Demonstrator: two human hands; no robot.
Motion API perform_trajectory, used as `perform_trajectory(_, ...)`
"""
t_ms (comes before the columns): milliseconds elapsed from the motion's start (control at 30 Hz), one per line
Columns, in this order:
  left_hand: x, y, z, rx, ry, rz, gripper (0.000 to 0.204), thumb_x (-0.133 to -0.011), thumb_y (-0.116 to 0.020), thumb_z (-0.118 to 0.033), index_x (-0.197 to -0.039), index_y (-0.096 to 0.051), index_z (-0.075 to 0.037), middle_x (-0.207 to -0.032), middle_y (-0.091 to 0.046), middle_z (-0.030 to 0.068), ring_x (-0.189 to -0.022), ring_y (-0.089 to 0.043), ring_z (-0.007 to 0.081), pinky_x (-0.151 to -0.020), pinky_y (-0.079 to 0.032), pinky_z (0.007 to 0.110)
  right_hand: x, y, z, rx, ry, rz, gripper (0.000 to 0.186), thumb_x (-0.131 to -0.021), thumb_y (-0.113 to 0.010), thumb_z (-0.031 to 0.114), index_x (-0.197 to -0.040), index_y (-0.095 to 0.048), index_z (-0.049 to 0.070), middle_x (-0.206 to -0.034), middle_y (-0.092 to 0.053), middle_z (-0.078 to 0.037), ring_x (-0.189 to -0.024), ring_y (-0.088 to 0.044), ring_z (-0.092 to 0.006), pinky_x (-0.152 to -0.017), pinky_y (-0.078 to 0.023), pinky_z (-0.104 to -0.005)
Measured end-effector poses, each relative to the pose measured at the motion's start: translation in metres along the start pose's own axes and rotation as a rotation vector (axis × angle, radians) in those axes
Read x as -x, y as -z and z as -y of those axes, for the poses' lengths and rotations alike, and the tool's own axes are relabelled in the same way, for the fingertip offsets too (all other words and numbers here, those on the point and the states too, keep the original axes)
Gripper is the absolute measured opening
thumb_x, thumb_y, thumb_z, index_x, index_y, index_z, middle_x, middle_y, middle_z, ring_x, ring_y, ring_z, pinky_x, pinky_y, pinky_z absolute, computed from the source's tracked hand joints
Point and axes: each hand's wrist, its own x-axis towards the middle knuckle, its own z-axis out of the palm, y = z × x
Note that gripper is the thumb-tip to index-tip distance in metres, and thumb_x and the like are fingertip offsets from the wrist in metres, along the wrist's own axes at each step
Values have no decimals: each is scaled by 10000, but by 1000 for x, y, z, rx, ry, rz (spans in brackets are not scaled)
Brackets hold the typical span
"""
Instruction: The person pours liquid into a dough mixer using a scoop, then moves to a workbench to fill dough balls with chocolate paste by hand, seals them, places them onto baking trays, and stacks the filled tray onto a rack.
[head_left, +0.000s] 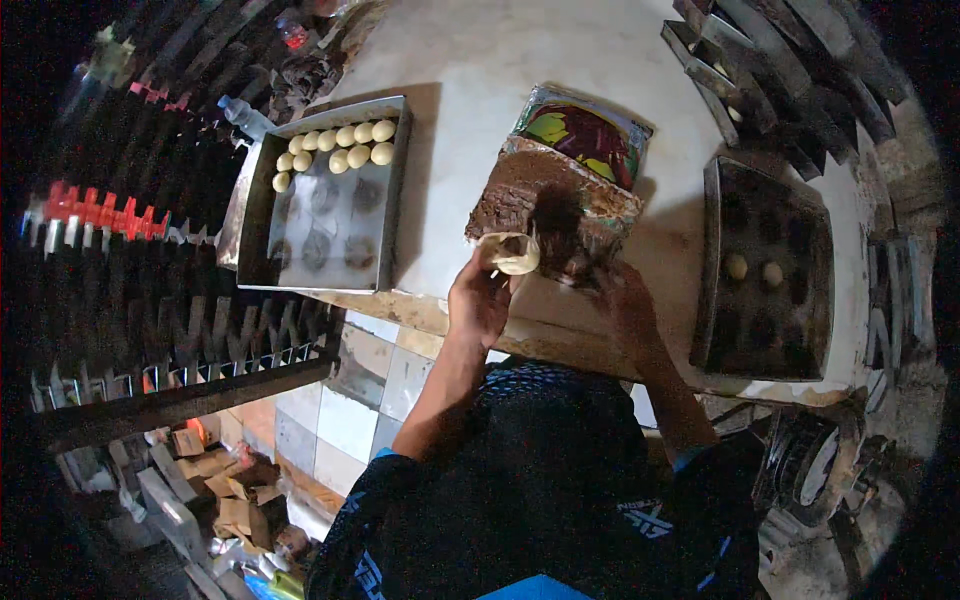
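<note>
My left hand [478,306] is closed around a flattened, cup-like round of pale dough [520,264], with a dab of brown filling showing in its middle. Just beyond it on the table lies a slab of chocolate-brown paste [517,186], its near side ragged and dug into. A colourful plastic wrapper [583,136] is peeled back at the slab's far end. My right hand [628,300] is at the slab's near right edge. Its fingers are dark and smeared by motion, so I cannot see whether they hold any paste.
On the left stands a metal tray [395,200] with several pale dough balls [345,136] in its far part. A dark tray [712,270] at the right holds two more balls [736,266]. Further trays [700,85] are at the far right. A plastic bottle [240,115] lies beyond the left tray.
</note>
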Motion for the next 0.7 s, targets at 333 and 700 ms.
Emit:
perform_trajectory(333, 131, 21, -24, -963, -777, 151, 679, -881, -487, -81, -1428, -104, 39, -1336, -380, 180, -1150, -449, 269, -955, -383, 348, -42, 89, 199, -708, -77, -332, 249, -791, -653, 89, -1002, -613, -37, -1007, -559, -140, -776, -623, -247, -660, -502, -304)
perform_trajectory(700, 260, 94, -90, -800, -1087, 328, 310, -827, -639, -258, -1021, -603, -19, -1241, -467, 212, -1065, -527, 278, -832, -439, 390, 18, 169, 295, -1243, -232, 258, 201, -690, -765, 108, -829, -658, 11, -789, -619, -72, -676, -607, -155, -573, -477, -266)
